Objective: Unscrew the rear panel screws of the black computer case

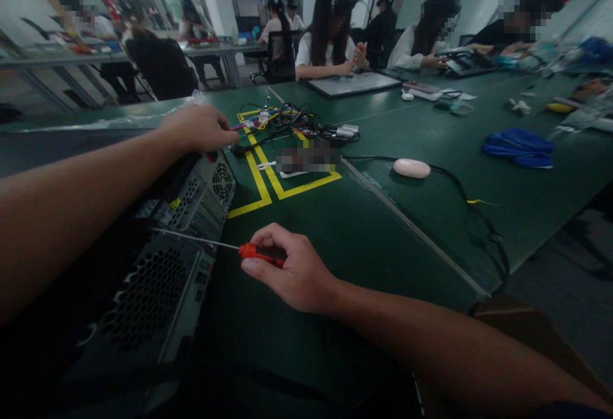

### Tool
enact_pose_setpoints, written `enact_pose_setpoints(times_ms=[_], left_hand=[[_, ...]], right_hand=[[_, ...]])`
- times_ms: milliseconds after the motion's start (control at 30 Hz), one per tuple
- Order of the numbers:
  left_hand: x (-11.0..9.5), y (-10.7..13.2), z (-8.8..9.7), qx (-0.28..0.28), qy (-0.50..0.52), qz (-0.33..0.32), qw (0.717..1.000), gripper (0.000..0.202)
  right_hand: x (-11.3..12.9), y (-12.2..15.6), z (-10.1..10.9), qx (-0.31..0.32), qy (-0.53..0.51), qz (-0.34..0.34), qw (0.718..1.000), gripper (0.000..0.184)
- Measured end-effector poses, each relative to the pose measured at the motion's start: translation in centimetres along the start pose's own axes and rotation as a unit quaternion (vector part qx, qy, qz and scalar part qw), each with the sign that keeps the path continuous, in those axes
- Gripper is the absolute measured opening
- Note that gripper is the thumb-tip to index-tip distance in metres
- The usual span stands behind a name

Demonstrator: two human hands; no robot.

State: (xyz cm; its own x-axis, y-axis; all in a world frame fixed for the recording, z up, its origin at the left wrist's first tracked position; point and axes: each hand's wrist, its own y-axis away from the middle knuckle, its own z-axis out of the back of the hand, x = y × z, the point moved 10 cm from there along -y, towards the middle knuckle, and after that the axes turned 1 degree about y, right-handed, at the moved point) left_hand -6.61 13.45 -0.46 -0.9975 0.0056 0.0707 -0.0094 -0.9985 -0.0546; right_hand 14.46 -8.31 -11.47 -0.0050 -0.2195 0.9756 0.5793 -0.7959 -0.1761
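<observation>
The left forearm [86,195] stretches toward the far edge of the counter [364,240], left hand [196,128] back upward, fingers bent down. The right forearm [431,336] slants in from the near edge, right hand [297,272] curled in a grip, thumb forward.

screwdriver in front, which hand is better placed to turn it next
Probably the right hand: it holds the screwdriver, which points in at the back of the case. The left hand is at the case's far end, away from the screwdriver.
</observation>
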Motion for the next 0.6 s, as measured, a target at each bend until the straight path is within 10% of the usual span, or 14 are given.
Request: enact_pose_setpoints(times_ms=[600], left_hand=[[-0.04,0.06,0.14,0.000,0.001,0.005,1.000,0.078]], right_hand=[[0.41,0.15,-0.14,0.004,0.017,0.004,1.000,0.030]])
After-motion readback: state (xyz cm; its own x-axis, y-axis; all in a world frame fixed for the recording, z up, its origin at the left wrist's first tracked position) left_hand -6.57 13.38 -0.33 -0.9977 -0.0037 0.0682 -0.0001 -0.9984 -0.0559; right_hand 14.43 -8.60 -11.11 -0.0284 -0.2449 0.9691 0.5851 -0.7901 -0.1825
